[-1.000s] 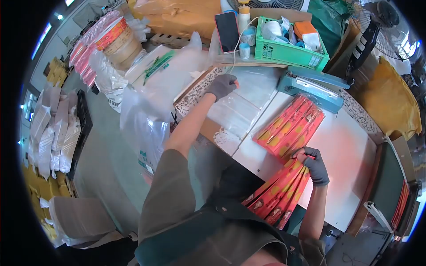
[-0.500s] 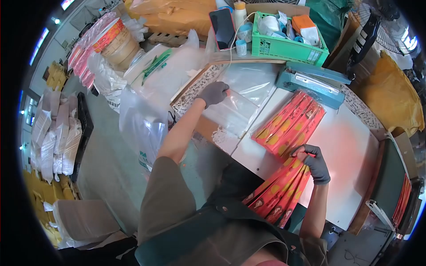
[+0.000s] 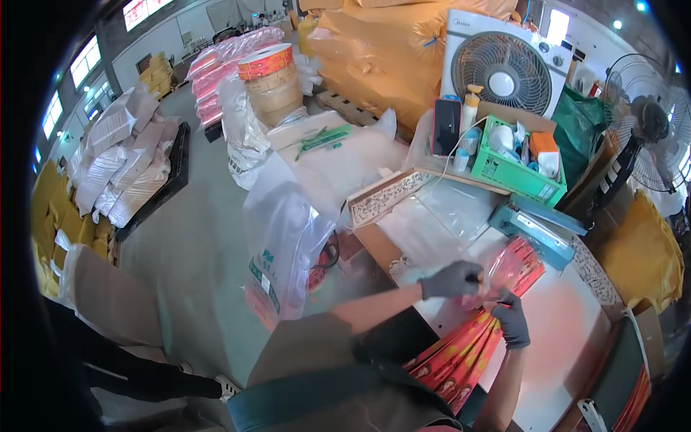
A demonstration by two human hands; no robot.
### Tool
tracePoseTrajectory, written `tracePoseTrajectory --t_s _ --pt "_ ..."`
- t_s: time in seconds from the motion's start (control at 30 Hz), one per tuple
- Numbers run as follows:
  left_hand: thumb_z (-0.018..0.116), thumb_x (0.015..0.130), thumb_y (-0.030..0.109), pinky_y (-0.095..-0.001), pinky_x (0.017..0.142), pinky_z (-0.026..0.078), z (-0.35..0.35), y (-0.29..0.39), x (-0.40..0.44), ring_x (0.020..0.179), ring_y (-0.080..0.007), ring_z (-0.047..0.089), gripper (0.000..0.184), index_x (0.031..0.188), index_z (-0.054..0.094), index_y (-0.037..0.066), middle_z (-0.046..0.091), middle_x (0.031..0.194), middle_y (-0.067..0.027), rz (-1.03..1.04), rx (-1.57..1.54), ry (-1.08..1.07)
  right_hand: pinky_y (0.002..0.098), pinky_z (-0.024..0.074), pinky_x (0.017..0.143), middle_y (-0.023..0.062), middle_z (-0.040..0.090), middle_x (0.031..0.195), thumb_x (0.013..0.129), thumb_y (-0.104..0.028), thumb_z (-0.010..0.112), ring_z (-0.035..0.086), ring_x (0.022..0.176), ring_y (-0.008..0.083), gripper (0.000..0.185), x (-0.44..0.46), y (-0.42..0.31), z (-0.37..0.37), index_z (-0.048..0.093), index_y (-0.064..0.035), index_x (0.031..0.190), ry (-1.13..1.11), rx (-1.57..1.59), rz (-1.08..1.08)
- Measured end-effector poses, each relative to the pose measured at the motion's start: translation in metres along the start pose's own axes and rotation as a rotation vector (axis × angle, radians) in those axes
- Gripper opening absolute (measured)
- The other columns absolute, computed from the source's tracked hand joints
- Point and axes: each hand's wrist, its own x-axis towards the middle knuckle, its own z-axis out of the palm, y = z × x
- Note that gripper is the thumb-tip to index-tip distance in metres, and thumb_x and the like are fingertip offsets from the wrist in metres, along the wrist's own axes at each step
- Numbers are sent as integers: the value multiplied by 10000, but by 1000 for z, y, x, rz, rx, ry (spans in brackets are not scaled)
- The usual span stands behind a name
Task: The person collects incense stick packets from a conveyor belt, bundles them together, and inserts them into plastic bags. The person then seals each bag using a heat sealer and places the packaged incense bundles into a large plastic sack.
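My left hand (image 3: 452,279), in a grey glove with bare fingertips, is closed on a clear plastic bag (image 3: 498,275), its edges blurred. Right beside it, my right hand (image 3: 509,322), gloved the same way, grips the upper end of a bunch of long red printed strips (image 3: 455,360) with yellow patches and small pictures. The strips fan down toward my lap. Just beyond both hands, a stack of red printed strips (image 3: 529,261) lies on the white tabletop (image 3: 568,309), partly hidden by the clear plastic. Flat clear bags (image 3: 450,216) lie at the table's far left.
A blue-green metal device (image 3: 536,234) stands behind the strips. Behind it are a green crate (image 3: 518,169) of small items, a phone (image 3: 445,126) and a box fan (image 3: 502,79). A plastic sack (image 3: 284,245) hangs left of the table. Another person's leg (image 3: 151,374) shows at lower left.
My left hand has moved from the flat clear bags to beside my right hand, bringing a clear bag. My right hand keeps hold of the strips. The view has swung up and left.
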Motion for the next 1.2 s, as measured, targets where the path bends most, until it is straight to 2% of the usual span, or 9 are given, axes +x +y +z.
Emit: tracePoseTrajectory --t_s 0.1,0.3,0.5,0.7,0.9,1.0,1.13,1.17,1.2 --pt "596 765 137 -399 683 469 26 7 -10 738 -347 589 158 869 609 18 598 812 -169 171 465 197 229 432 688 24 657 812 737 -63 654 557 747 75 167 -8 -16 18 696 15 879 47 -66 -73" --pt "575 785 101 -405 683 468 28 -1 -22 760 -376 580 127 869 577 6 595 824 -186 187 470 475 222 432 668 9 637 741 755 -81 646 545 698 69 122 -18 9 -4 688 20 811 81 -27 -5" --pt "616 818 134 -331 656 463 46 13 -21 677 -181 578 164 895 543 8 577 739 -122 171 177 481 228 444 671 23 645 750 748 -72 645 555 702 77 122 -28 2 -10 684 28 807 51 4 -23" --pt "613 785 91 -286 575 454 47 9 -13 603 -81 551 72 808 583 30 570 649 -16 48 157 142 236 451 683 17 639 761 746 -68 652 563 718 84 113 -34 -13 -1 679 18 814 67 2 -61" --pt "638 830 172 -246 634 457 32 6 -13 687 -62 555 164 875 622 15 590 743 9 -173 -219 295 232 453 685 3 612 766 746 -70 675 572 744 92 87 -34 8 -12 638 -2 786 145 46 -37" --pt "628 821 127 -258 534 427 53 -5 -6 593 -57 520 132 809 628 -4 580 690 -8 224 -25 214 220 445 680 -6 593 742 758 -88 686 562 733 88 99 -36 3 -2 623 -12 754 228 34 -54" --pt "605 796 94 -269 564 429 58 -3 -9 615 -70 525 79 768 629 23 573 650 -14 -48 -56 229 218 440 674 -21 580 743 776 -100 690 543 731 70 97 -22 9 -19 629 -24 776 -56 -20 -20" --pt "573 809 85 -277 558 416 58 -14 -6 609 -71 506 90 753 612 26 563 628 -19 67 188 253 222 444 678 -38 576 758 782 -96 687 539 750 57 105 -28 7 -18 646 -24 847 53 -111 -5" --pt "568 815 104 -296 545 401 60 -3 -8 593 -65 469 123 720 578 26 527 605 -24 81 25 267 224 445 681 -40 574 773 785 -94 685 538 766 56 111 -30 15 -13 647 -25 863 173 -70 -37"
